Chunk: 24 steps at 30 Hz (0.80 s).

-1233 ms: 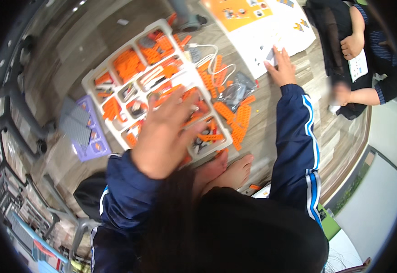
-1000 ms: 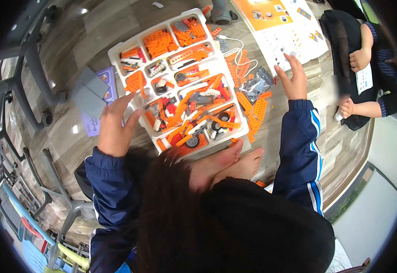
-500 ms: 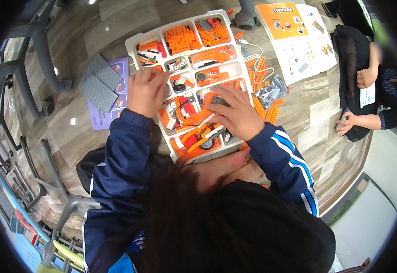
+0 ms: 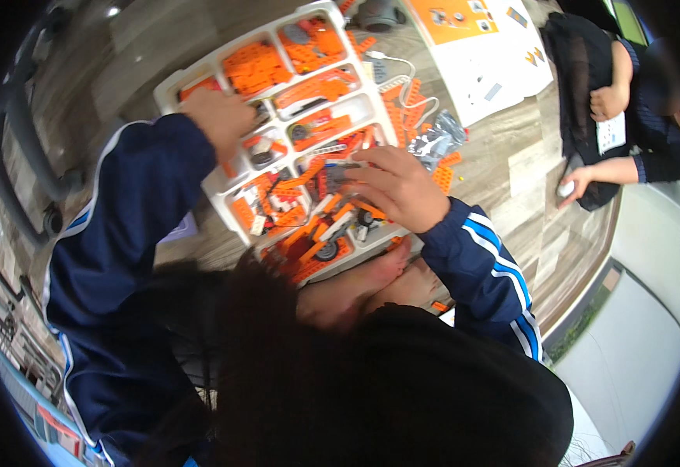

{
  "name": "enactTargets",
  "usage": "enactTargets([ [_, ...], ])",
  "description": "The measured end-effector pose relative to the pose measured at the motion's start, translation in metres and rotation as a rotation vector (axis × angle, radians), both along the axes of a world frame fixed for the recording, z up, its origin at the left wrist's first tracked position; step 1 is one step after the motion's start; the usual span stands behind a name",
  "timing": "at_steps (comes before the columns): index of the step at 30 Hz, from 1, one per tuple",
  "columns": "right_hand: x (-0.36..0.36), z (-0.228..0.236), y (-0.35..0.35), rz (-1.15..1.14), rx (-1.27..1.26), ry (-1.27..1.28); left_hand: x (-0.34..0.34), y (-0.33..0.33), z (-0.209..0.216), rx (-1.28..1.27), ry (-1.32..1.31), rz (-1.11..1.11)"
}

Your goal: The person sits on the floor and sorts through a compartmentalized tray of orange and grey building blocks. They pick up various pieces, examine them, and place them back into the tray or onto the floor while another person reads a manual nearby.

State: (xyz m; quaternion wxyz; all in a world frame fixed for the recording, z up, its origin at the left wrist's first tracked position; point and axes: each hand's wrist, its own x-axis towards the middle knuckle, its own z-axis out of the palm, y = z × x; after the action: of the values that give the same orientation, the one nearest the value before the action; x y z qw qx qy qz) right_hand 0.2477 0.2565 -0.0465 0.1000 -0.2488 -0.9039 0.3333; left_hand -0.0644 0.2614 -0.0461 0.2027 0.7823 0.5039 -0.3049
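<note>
The grey building parts (image 4: pixel 336 179) lie in the near-right stretch of a white sorting tray (image 4: pixel 369 95), directly left of the right hand's fingertips. The tray's long axis runs from near to far, leaning left at its far end; the long axis of any single grey part is too blurred to tell. The right hand (image 4: pixel 408 191) is clearly the nearer of the two, reaching in over the tray's right edge. Its fingers are bent and parted, but whether the tips touch or hold a grey part cannot be told.

On the left side of the tray, the left hand (image 4: pixel 219 121) bends down over the far-left compartment, just beside the orange beams (image 4: pixel 258 68). Its fingertips are hidden, so one cannot tell whether they grip anything. Nearer lies a black-tyred wheel (image 4: pixel 326 251). Outside the tray, to the right, are a clear plastic bag (image 4: pixel 439 138) and, farther off, an open instruction booklet (image 4: pixel 509 78). A co-worker's hand (image 4: pixel 577 185) shows at the far right.

Compared with half a second ago, the left hand has shifted farther along the tray's left side, and its sleeve now covers most of the purple card. The right hand stays over nearly the same parts.
</note>
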Motion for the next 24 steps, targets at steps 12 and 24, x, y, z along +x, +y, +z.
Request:
enactTargets([
  [12,-0.035,-0.033,-0.017,0.244,0.242,-0.126,-0.001,0.01,-0.001,-0.07,-0.025,0.065],
  [24,-0.078,-0.026,-0.03,-0.102,0.121,-0.281,0.001,0.015,-0.002,-0.048,-0.069,0.08],
])
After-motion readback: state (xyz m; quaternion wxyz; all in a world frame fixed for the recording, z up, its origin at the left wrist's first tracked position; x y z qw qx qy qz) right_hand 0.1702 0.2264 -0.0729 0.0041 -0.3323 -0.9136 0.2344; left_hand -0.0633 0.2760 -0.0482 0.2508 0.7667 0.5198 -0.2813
